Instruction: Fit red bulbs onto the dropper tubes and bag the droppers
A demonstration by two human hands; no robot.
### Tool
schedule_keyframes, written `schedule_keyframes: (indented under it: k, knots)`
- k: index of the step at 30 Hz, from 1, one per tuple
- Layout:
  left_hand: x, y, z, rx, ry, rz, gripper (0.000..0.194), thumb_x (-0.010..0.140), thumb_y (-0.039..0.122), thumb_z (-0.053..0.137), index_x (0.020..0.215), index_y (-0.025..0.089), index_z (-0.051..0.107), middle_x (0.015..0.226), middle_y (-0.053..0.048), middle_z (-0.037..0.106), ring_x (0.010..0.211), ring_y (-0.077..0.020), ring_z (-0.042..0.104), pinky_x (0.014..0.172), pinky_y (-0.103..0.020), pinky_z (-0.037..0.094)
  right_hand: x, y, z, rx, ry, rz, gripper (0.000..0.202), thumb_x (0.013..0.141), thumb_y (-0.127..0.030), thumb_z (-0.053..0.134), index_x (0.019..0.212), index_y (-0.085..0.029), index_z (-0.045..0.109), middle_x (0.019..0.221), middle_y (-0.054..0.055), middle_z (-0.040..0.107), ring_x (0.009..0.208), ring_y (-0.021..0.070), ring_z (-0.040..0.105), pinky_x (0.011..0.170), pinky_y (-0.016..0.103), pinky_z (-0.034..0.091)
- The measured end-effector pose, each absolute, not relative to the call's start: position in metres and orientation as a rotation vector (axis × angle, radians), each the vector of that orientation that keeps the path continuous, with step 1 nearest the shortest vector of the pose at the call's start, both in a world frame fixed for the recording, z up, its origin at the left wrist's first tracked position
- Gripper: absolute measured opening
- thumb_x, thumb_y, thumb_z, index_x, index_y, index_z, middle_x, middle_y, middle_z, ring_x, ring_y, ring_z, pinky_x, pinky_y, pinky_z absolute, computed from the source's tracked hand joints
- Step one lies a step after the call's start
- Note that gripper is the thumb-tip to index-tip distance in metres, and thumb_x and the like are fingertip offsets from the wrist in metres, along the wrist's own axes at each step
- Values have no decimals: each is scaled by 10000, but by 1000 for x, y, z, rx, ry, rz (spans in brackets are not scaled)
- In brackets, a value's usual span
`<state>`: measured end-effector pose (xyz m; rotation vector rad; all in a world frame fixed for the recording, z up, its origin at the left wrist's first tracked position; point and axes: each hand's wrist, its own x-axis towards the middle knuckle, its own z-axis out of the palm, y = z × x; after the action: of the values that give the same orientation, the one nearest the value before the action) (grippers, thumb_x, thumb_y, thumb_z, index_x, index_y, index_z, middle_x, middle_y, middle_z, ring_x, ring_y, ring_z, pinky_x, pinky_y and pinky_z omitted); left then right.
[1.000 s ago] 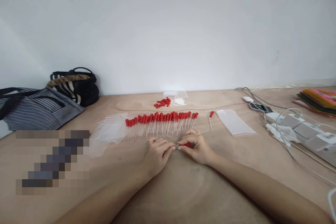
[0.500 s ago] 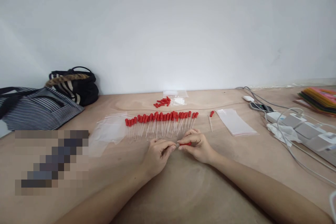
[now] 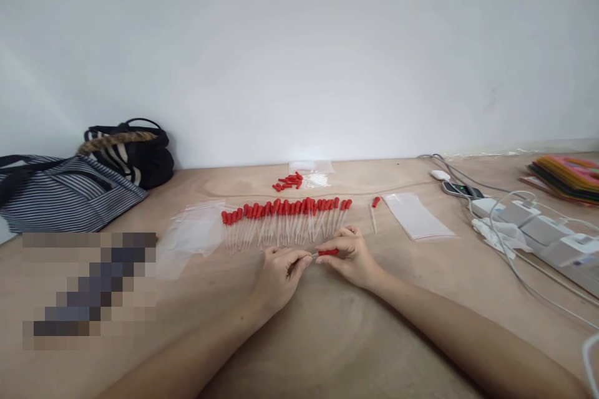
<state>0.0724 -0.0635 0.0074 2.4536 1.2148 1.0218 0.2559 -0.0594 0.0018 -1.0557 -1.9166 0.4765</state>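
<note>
In front of me, my left hand (image 3: 282,273) pinches a thin clear dropper tube (image 3: 314,255) between thumb and fingers. My right hand (image 3: 354,260) grips a red rubber bulb (image 3: 328,252) at the tube's other end, the two pieces in line. How far the tube goes into the bulb is hidden by the fingers. Just beyond both hands lies a row of droppers (image 3: 284,207) with red bulbs pointing away from me. A single dropper (image 3: 375,202) lies apart to the right. Farther back are loose red bulbs (image 3: 291,181) and a bunch of clear tubes (image 3: 317,180).
Clear plastic bags (image 3: 196,230) lie left of the row, another zip bag (image 3: 418,217) to the right. Striped bags (image 3: 77,193) stand at the left. A power strip with chargers (image 3: 545,232), cables and a stack of coloured sheets (image 3: 564,177) occupy the right side.
The red bulb shows more between my right fingers, which have risen slightly. My left hand keeps its pinch on the tube. The view has shifted a little.
</note>
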Motion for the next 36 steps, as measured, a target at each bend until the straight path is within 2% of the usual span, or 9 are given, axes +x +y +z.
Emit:
schedule_keyframes:
  k: [3,6,8,12,18,24,28,32,36]
  knots:
    - [72,-63,7,2442,1220,1020,199,851,259,449,777,216,628,741,13,697,668,-149,628,683,-309,390,259,-58,4,-1054,-1907,579,223,724,-411,622,845,-223,637,735,18,645,744,165,549,844,435,290]
    - [71,-64,9,2450,1195,994,177,830,286,484,940,214,602,819,-11,694,716,-167,631,732,-346,402,272,-48,10,-1011,-1781,786,259,728,-430,600,834,-193,594,763,25,628,742,154,560,770,367,389]
    - [69,-64,11,2467,1183,968,262,804,301,520,1046,206,556,900,-36,679,794,-191,624,777,-382,403,290,-36,16,-984,-1678,944,290,691,-444,626,804,-183,569,759,18,622,711,142,569,694,309,432]
    - [67,-63,13,2515,1073,843,205,781,262,544,969,197,591,980,-53,644,914,-205,585,814,-380,421,335,-4,27,-1119,-1621,1086,319,664,-470,625,761,-168,595,707,14,641,662,130,585,688,281,444]
    - [67,-62,9,2534,1007,740,165,771,221,544,914,183,617,1017,-66,604,935,-203,563,829,-362,439,356,37,16,-1714,-1629,708,291,708,-430,581,840,-171,609,739,48,670,712,165,603,689,288,423]
    - [67,-62,10,2530,1014,721,165,774,216,534,912,178,615,1005,-75,596,941,-205,556,834,-366,444,340,58,4,-1959,-1665,386,264,692,-456,568,776,-210,611,780,33,658,834,233,571,812,418,299]
    - [67,-63,13,2527,1020,711,170,772,212,532,918,179,613,1004,-75,595,937,-205,556,829,-368,448,337,60,3,-1986,-1775,258,299,729,-494,507,843,-246,628,836,26,650,863,226,551,810,415,262]
    - [66,-63,13,2522,1016,713,177,777,211,528,932,181,607,1005,-72,593,931,-201,554,821,-359,452,360,52,11,-2012,-1840,123,277,822,-339,393,949,-258,626,985,63,617,952,235,499,781,401,259]
    - [66,-62,11,2543,992,712,186,786,217,522,952,182,599,1003,-69,588,935,-198,546,826,-358,446,397,37,15,-1990,-1990,32,243,760,-226,483,914,-299,656,1050,51,589,994,247,448,781,388,238]
